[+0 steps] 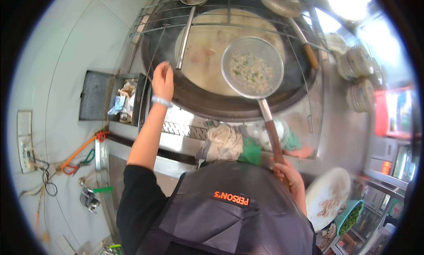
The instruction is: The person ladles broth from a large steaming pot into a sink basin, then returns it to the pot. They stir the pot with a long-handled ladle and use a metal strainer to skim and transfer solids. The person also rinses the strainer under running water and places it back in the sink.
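Observation:
My right hand (287, 175) grips the brown handle of a round fine-mesh strainer (252, 68). Minced food with chopped green bits (251, 71) lies in the mesh. The strainer is above a large wok (212, 109) of cloudy, pale broth (198, 53), with reddish patches at its surface. My left hand (163, 79), loosely curled, hovers over the wok's left rim. It is beside the handle end of a metal ladle (186, 36), apparently not gripping it; whether its fingers pinch anything is unclear. The ladle lies across a wire rack (228, 23) spanning the wok.
A wooden-handled strainer (299, 30) rests on the rack's right side. Stacked bowls (356, 63) stand at right, above a round white board (328, 198) bearing chopped meat. Crumpled cloths (225, 142) lie at the front edge. At left, an open metal box (127, 99) holds paper scraps.

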A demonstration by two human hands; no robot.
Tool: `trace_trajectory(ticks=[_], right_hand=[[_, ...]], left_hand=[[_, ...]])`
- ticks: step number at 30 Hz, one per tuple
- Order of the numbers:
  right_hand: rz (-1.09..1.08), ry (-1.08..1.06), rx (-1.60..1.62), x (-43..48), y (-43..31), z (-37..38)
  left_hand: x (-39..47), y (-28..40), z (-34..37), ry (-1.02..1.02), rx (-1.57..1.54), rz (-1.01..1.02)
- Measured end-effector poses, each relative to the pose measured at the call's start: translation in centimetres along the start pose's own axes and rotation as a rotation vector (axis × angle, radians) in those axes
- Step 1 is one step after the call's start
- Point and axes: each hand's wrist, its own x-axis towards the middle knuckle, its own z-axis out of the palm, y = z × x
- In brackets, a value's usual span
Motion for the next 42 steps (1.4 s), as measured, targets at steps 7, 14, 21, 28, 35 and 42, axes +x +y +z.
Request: trace_trajectory(ticks=[7,14,21,28,35,42], right_hand=[[-0.080,-0.173,0.024,4.5,0.6,-1.2],[0.005,-0.430,0.290,9.0,2.1,1.0],[0.123,-0.682,0.544,-1.6,10.9,0.0],[-0.002,-0.252,-0.111,-18.3,26.4,-7.1],[0.364,-0.018,-0.051,-27.9,35.7,-8.1],[0.468,-0.060,0.022,-21.3,40.8,-7.8]], left_hand=[[-28.0,2.2,-12.8,0.200,0.289,-0.303],[-52.6,2.5,-19.9,0.070,0.671,-0.573],[-60.9,4.9,-20.5,0.087,0.937,-0.569],[-59.9,5.5,-20.1,0.132,0.948,-0.526],[-59.5,5.1,-21.0,0.085,0.751,-0.506],[-59.4,5.9,-21.1,0.021,0.794,-0.380]])
